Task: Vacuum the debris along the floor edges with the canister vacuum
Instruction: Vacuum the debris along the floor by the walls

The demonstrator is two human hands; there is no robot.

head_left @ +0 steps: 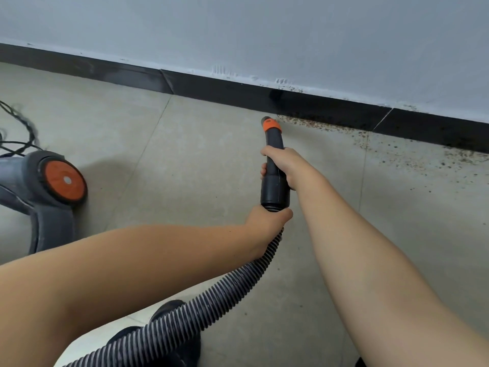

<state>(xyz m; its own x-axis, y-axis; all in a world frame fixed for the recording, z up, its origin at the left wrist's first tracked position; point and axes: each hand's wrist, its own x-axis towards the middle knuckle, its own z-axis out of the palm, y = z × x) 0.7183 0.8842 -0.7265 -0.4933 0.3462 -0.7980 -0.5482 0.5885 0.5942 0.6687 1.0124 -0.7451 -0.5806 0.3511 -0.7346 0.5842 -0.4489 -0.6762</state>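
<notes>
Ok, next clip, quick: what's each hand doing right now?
Left hand: closed around the ribbed hose just below the black nozzle tube.
Right hand: closed around the nozzle tube, aiming its orange tip at the debris.

Pale wall (264,30), dark skirting (225,90), seemingly tiled floor (185,154)

Just one view, worn on the head, looking forward and steeply down. Close over both forearms, reaching out from the bottom corners toward mid-frame. Facing the wall (291,35) and black baseboard (317,107), slanting from upper left down to the right across the top. Wide lens, bending that line a little. Tiled floor (185,154) filling most of the frame, a shoe (169,311) right at the bottom edge, vacuum body (45,192) cut off at the left.
</notes>
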